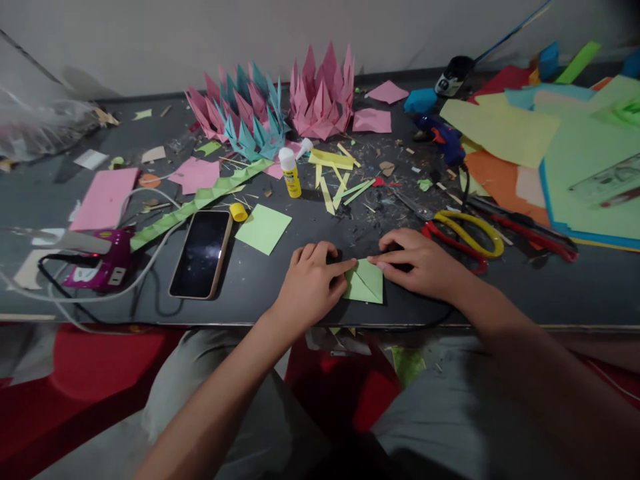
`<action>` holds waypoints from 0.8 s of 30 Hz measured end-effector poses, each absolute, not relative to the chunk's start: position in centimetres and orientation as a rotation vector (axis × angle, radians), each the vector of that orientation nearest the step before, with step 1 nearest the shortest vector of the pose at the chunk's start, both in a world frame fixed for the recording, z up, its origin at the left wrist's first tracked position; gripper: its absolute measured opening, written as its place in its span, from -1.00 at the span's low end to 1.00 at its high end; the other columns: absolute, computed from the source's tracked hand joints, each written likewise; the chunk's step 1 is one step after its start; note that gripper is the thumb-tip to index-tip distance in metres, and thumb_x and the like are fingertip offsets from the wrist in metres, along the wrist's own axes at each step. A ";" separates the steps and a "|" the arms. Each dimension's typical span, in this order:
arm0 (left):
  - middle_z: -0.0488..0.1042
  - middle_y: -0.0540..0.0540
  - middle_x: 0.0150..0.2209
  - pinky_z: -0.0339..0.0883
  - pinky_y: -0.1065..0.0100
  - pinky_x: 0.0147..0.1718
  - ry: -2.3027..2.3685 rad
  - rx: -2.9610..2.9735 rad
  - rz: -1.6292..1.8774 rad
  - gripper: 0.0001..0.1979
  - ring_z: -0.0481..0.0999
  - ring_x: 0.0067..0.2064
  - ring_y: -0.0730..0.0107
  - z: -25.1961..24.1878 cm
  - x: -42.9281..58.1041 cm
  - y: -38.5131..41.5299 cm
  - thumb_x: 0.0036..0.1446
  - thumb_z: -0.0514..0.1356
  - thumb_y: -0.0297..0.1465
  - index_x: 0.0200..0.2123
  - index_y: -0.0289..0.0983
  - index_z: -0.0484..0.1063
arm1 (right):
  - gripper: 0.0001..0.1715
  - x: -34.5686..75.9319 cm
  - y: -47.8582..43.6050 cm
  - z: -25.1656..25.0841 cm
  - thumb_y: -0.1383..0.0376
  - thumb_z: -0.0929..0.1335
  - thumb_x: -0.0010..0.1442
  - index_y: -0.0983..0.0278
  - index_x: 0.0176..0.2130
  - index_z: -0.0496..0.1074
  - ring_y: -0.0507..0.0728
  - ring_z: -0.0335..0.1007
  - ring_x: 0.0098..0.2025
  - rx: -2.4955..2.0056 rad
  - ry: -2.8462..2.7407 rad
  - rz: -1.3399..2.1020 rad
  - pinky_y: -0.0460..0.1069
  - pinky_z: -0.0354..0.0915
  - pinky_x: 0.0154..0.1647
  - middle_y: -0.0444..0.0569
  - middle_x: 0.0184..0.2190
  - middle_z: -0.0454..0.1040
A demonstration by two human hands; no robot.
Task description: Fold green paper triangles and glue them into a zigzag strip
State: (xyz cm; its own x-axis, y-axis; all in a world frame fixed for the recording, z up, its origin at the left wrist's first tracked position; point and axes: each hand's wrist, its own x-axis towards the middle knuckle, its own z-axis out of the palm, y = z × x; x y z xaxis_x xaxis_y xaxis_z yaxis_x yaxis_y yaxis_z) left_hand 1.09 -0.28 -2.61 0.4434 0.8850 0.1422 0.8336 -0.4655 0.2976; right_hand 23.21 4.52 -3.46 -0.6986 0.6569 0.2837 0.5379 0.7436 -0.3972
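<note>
A small light green paper (pixel 365 283) with diagonal creases and folded flaps lies near the table's front edge. My left hand (pixel 316 280) rests at its left side, the index finger pressing on the top corner and the thumb at the edge; the other fingers curl on the table. On the opposite side, my right hand (pixel 417 263) has its thumb and index finger closed at the paper's upper edge. Another light green square (pixel 264 229) lies flat to the left, beside a phone (pixel 201 255). A glue stick (pixel 290 175) stands uncapped behind it, its yellow cap (pixel 239 212) close to the phone.
Pink paper crowns (pixel 323 100) and a blue one (pixel 255 137) stand at the back. Scissors (pixel 467 233), a glue gun (pixel 443 137) and coloured sheets (pixel 595 153) lie right. A purple power adapter (pixel 103 263) with cables sits left, near a folded green strip (pixel 200 202).
</note>
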 end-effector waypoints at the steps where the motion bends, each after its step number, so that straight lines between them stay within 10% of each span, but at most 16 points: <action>1: 0.34 -0.10 -0.20 0.16 0.23 -0.20 1.512 2.494 0.428 -0.72 0.30 -0.17 0.25 -2.7 1.0 -0.2 0.14 0.09 -0.40 -0.10 -0.07 0.45 | -0.73 23.1 4.5 -3.3 0.30 0.23 0.19 0.25 -0.34 0.51 0.12 0.31 -0.27 -0.921 -2.514 0.384 0.04 0.24 -0.26 0.04 -0.34 0.39; 13: 0.46 -0.04 -0.32 0.21 0.25 -0.22 1.563 2.615 0.641 -0.81 0.38 -0.24 0.31 -2.6 1.1 -0.5 0.14 0.11 -0.35 -0.45 -0.26 0.45 | -0.87 19.4 1.9 -1.6 0.26 0.31 0.14 0.25 -0.32 0.44 0.17 0.29 -0.21 -1.031 -2.628 0.159 0.07 0.10 -0.19 0.00 -0.27 0.44; 24: 0.50 -0.10 -0.27 0.35 0.29 -0.19 1.303 2.702 0.666 -0.80 0.47 -0.18 0.33 -2.8 0.5 -1.3 0.20 0.02 -0.42 -0.26 -0.33 0.43 | -0.83 20.6 2.2 -1.5 0.39 0.23 0.21 0.30 -0.32 0.41 0.12 0.32 -0.31 -0.825 -2.755 0.243 0.01 0.21 -0.29 -0.02 -0.37 0.49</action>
State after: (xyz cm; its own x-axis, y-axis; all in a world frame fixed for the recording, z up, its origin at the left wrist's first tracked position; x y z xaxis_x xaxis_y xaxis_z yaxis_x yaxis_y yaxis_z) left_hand 0.49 -1.30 -2.82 0.5468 0.7598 0.3516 0.7300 -0.6384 0.2441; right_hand 20.57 2.19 -1.49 -0.8069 0.5582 0.1933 0.5156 0.8252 -0.2305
